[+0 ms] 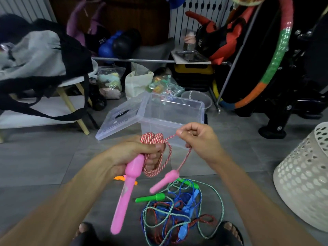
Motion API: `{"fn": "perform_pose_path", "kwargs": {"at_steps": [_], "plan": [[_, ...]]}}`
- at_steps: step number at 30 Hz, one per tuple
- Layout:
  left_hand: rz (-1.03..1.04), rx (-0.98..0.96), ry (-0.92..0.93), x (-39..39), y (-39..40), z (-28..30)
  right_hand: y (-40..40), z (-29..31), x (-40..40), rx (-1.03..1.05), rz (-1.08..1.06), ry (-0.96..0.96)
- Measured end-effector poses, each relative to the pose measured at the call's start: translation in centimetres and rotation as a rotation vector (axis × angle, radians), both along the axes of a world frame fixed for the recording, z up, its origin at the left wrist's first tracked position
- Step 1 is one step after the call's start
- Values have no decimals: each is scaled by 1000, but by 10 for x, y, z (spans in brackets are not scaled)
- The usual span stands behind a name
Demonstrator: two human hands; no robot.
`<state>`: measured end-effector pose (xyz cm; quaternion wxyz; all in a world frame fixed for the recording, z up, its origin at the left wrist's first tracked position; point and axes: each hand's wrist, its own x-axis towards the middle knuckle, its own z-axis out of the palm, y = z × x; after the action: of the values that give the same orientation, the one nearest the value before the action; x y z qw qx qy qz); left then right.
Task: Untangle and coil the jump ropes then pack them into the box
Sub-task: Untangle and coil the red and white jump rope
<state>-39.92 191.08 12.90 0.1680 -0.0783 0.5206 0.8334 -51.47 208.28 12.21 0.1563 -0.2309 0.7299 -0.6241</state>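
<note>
My left hand (131, 153) grips a coil of red-and-white jump rope (156, 157) together with one pink handle (125, 192) that points down. My right hand (197, 139) pinches the free end of that rope just right of the coil. The second pink handle (164, 181) dangles below it on the rope. On the floor between my feet lies a tangle of ropes (177, 210): a green-and-white one with green handles (150, 197), a blue one with blue handles and a dark red one. The clear plastic box (179, 114) stands open behind my hands.
The box lid (122, 116) leans against the box's left side. A white perforated basket (305, 183) lies at the right. A chair with bags (39, 57) stands at the left. Gym gear, a hoop (276, 55) and bags crowd the back. An orange piece (118, 178) lies on the floor.
</note>
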Motion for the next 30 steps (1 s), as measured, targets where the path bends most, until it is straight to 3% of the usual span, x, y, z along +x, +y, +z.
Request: {"fn": "perform_pose_path", "kwargs": {"at_steps": [4,8,10,14,17,25,30], "plan": [[25,336,170,-2,1,1,-6,-4,11,32,35,59],[116,474,282,-4,-4,6,-6,0,19,-11,156,-142],[162,429,284,-4,-4,7,-5,3,24,-43,216,-267],[26,445,259,0,1,5,-8,6,37,-90,358,-285],[-21,354,193,5,9,5,-10,3,37,-103,360,-349],[-121,123,128,13,16,10,-9,2,40,-16,347,-385],[-15,-88,86,17,21,17,-5,3,38,12,403,-325]]}}
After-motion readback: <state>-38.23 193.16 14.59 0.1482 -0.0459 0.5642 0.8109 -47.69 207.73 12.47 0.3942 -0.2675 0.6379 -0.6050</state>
